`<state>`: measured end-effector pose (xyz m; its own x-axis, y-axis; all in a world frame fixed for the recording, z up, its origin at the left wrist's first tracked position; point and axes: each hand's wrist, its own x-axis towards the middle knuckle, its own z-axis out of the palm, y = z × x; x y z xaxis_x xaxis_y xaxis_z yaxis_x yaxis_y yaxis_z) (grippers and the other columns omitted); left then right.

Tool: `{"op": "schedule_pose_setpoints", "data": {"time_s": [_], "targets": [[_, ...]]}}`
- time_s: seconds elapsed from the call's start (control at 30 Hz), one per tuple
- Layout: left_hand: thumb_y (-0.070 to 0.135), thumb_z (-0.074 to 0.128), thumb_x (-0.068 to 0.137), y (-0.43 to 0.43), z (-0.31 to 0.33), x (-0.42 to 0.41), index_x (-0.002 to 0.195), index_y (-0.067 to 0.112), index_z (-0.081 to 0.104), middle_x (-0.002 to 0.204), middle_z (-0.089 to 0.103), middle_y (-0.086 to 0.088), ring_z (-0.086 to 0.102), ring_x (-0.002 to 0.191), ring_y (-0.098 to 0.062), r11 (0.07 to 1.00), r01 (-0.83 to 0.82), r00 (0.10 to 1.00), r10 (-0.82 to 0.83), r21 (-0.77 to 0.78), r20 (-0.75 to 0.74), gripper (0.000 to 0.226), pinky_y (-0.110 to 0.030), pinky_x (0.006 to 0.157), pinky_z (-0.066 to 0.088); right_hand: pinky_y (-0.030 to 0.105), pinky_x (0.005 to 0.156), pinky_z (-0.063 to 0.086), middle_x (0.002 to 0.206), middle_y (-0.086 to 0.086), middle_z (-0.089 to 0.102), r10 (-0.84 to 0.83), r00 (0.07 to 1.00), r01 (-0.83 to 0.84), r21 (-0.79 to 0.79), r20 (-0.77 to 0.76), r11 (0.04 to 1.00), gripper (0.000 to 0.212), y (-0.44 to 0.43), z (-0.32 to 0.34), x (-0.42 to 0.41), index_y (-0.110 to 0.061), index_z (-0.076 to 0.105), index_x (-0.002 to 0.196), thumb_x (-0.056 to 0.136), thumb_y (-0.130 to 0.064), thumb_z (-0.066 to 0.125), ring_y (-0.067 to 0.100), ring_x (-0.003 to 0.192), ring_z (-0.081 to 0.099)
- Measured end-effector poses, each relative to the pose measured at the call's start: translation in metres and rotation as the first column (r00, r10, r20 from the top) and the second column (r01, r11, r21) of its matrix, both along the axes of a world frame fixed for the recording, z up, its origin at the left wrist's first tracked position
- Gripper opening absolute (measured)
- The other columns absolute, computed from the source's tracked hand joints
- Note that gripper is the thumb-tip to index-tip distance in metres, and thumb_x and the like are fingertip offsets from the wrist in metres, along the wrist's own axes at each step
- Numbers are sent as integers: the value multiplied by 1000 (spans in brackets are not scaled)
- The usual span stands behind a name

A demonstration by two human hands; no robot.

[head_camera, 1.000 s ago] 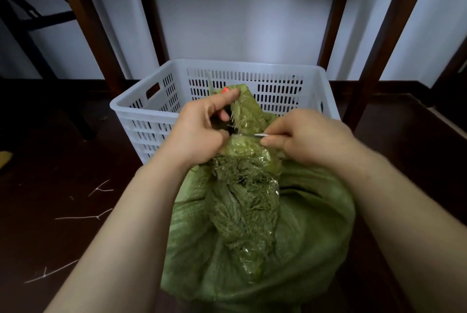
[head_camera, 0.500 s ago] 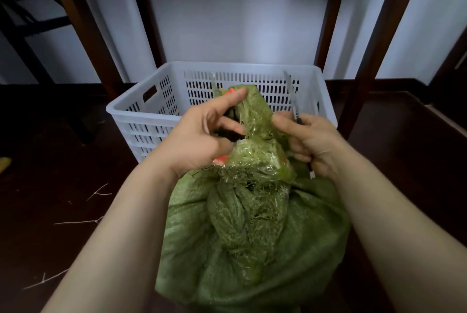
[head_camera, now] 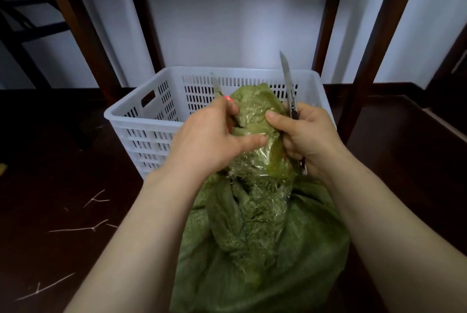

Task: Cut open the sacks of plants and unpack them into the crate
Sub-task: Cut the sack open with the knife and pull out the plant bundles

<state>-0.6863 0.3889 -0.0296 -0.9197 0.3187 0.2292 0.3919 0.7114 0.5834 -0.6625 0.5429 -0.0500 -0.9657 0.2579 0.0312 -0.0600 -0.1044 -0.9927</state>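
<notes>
Green woven plastic sack (head_camera: 252, 257) stood just before the white slotted plastic crate (head_camera: 141, 120), its bunched neck gripped by the left hand (head_camera: 209, 141) and the right hand (head_camera: 308, 138), which also clasped an upright silver-bladed utility knife (head_camera: 287, 80).

L grip (head_camera: 212, 141) clutches sack (head_camera: 290, 249), R grip (head_camera: 308, 136) holds knife (head_camera: 286, 77)

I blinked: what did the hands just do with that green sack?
The right hand swung its slim metal-bladed knife off the green woven sack, from sideways at the neck to pointing up, and presses its thumb on the neck. The left hand still grips the neck; the white slotted plastic crate stayed put.
</notes>
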Motion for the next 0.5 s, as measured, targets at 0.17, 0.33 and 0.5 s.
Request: {"op": "schedule_pose_setpoints", "data": {"time_s": [0.17, 0.33, 0.5], "targets": [[57, 80, 54, 0, -6, -6, 89, 33, 48, 80, 53, 14, 56, 82, -14, 1000, 13, 999, -14, 5, 49, 53, -40, 80, 51, 14, 31, 18, 35, -5, 38, -20, 1000, 21, -27, 9, 999, 13, 2, -8, -7, -14, 57, 77, 88, -13, 65, 6, 26, 24], [46, 85, 55, 1, -16, -4, 85, 37, 48, 80, 54, 16, 56, 82, -11, 988, 15, 999, -22, 151, 44, 48, -41, 83, 52, 15, 32, 17, 36, -7, 41, 96, 994, -94, -44, 50, 995, 20, 7, -4, -5, -12, 51, 69, 85, -11, 63, 6, 27, 26], [37, 89, 54, 10, -19, -5, 100, 32, 52, 74, 53, 13, 53, 68, -8, 977, 19, 996, -37, 212, 82, 59, -35, 76, 53, 11, 28, 30, 34, -8, 50, 16, 998, -12, -54, 62, 998, 10, -4, -1, 5, -6, 61, 80, 81, -5, 70, -1, 25, 43]]}}
